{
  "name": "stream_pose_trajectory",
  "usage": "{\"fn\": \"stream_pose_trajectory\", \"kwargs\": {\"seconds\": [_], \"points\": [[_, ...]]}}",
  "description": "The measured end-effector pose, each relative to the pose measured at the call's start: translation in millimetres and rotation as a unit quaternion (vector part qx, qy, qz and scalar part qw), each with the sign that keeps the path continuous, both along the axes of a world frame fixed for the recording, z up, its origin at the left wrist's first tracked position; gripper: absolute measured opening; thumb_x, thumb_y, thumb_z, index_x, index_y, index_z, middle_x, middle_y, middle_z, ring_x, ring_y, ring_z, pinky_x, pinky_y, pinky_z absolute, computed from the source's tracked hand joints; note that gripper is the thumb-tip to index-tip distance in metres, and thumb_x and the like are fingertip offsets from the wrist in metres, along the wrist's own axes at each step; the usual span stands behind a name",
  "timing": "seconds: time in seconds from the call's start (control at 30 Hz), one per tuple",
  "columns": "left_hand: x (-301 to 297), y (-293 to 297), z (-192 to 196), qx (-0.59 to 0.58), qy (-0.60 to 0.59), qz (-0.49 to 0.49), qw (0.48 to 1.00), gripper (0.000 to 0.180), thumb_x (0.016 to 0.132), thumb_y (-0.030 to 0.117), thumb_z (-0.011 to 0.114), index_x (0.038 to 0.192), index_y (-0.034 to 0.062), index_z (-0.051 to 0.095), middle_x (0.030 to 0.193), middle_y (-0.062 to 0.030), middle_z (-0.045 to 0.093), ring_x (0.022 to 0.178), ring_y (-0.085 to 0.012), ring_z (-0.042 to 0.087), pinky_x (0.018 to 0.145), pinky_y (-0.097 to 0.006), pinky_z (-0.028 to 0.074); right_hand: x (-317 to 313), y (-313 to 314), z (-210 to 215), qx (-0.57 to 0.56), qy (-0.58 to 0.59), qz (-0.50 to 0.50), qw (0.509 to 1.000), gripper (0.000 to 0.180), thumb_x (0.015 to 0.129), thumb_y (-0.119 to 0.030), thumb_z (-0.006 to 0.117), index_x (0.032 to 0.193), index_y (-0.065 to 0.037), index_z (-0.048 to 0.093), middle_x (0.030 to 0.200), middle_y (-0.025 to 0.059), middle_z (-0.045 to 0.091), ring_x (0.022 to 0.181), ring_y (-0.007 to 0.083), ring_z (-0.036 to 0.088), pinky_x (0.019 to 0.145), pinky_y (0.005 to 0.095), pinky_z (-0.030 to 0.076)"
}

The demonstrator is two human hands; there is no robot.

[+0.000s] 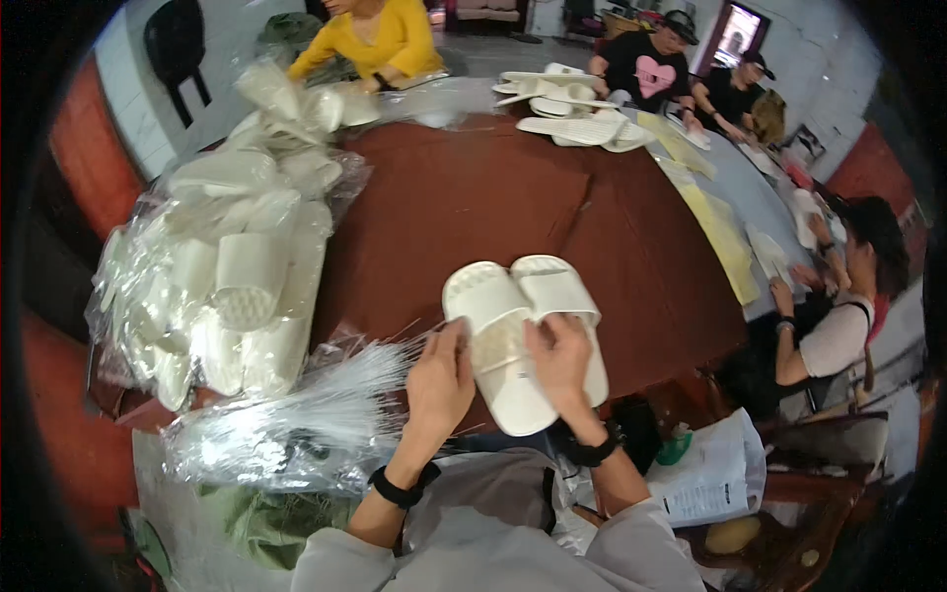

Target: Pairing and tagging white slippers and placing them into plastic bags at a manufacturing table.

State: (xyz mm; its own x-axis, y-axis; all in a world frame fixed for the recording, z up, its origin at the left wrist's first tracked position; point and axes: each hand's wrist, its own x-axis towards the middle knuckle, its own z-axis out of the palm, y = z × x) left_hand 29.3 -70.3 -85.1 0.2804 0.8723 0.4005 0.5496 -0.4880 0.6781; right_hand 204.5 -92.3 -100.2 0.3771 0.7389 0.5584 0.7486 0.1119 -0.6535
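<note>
Bagged slippers [222, 286]: a clear plastic sack stuffed with white slippers, well to the left of both grips, lying on the tabletop edge
Plastic bundle [296, 414]: crinkled clear sleeves and thin strands, just left of the left grip and below it
Left hand [440, 380]: grip grasping the near slipper's left edge, fingers curled against the sole; black band at the wrist
Pair of slippers [523, 331]: two white slide slippers side by side, straps away from the person, held between the two grips above the near rim of the tabletop
Right hand [562, 360]: grip grasping the pair from the right, thumb over the footbed, fingers around the side; dark band at the wrist
Tabletop [473, 197]: brown, stretching beyond the grips
Loose slippers [572, 109]: white ones stacked far beyond the right grip, near seated people
Yellow sheets [725, 237]: well right of the grips along the tabletop's far side
</note>
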Motion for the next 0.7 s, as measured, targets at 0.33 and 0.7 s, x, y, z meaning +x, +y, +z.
{"fn": "stream_pose_trajectory", "kwargs": {"seconds": [0.33, 0.7], "points": [[11, 23, -33, 0.055, -0.096, -0.054, 0.992, 0.024, 0.086, 0.013, 0.064, 0.109, 0.0065, 0.063, 0.1, -0.0161, 0.066, 0.093, -0.035, 0.063, 0.078, -0.041, 0.051, 286, 18, -38, 0.001, -0.086, -0.149, 0.985, 0.034, 0.091, -0.021, 0.063, 0.071, 0.001, 0.046, 0.059, 0.0087, 0.043, 0.058, 0.0142, 0.04, 0.056, 0.0358, 0.039], [3, 2, -16, -0.062, 0.03, -0.044, 0.997, 0.047, 0.084, 0.022, 0.068, 0.121, -0.0003, 0.051, 0.105, -0.0189, 0.056, 0.102, -0.0373, 0.053, 0.088, -0.045, 0.043, 365, 75, -83, -0.075, -0.418, -0.429, 0.797, 0.042, 0.092, -0.038, 0.057, 0.114, -0.003, 0.061, 0.098, 0.0174, 0.065, 0.084, 0.0325, 0.062, 0.075, 0.042, 0.05]]}}
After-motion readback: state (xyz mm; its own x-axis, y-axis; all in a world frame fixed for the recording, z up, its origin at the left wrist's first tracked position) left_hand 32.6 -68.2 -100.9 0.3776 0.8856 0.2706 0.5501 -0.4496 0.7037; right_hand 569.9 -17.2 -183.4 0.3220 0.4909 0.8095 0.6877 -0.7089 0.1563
